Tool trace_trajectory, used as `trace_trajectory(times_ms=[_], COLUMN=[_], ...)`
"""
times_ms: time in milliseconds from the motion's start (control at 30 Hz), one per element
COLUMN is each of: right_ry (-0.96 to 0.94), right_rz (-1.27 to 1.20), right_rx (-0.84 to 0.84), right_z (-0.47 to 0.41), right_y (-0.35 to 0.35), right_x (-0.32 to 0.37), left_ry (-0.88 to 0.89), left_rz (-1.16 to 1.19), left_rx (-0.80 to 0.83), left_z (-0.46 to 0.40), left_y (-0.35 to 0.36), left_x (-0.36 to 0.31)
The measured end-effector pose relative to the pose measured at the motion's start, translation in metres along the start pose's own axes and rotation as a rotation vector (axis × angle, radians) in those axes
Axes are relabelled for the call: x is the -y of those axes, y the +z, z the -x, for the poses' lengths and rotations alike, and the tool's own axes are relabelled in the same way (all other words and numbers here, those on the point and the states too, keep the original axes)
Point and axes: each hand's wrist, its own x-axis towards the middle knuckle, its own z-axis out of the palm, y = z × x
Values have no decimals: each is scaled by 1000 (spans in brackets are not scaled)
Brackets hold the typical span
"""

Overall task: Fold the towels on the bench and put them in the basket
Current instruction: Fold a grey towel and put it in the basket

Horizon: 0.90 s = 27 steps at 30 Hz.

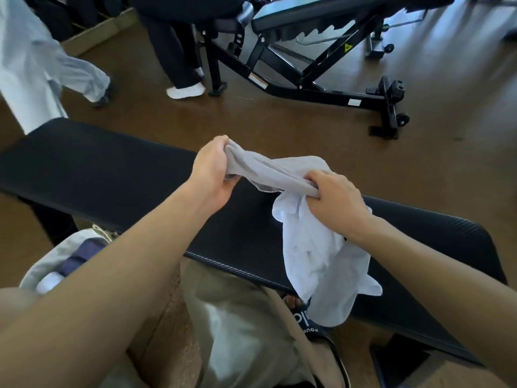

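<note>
A white towel (pixel 321 247) hangs bunched above the black padded bench (pixel 98 169). My left hand (pixel 212 169) grips one end of the towel's top edge, raised over the bench's middle. My right hand (pixel 335 197) grips the same edge further right, and most of the cloth drops from it past the bench's near edge. The stretch between my hands is pulled taut. The light fabric basket (pixel 50 261) stands on the floor at the lower left, partly hidden by my left forearm, with dark blue and white folded cloth inside.
A black adjustable weight bench (pixel 307 65) stands on the brown floor beyond. Two people's legs are at the back left, one in light trousers (pixel 84 77), one in dark trousers with white shoes (pixel 184 91). My own legs and a sandal show below.
</note>
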Motion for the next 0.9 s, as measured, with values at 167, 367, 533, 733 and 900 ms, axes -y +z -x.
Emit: trace_trajectory(times_ms=[167,367,533,733,900], right_ry=[-28,-148,69,328,295], right_rz=[-197,-318,-153,-300,-210], right_rx=[-23,-97,-5,54,44], right_z=[-15,-17,-8,2,0], right_y=[-1,8,14,23,12], right_x=[4,18,10,3,7], left_ry=[294,970,700,118,29], left_rz=[-691,-1857,-1117,-162,70], left_rx=[164,276,184,222,71], left_z=[-5,7,-8,18,17], left_y=[-15,-8,-8,2,3], left_x=[23,41,28,15,0])
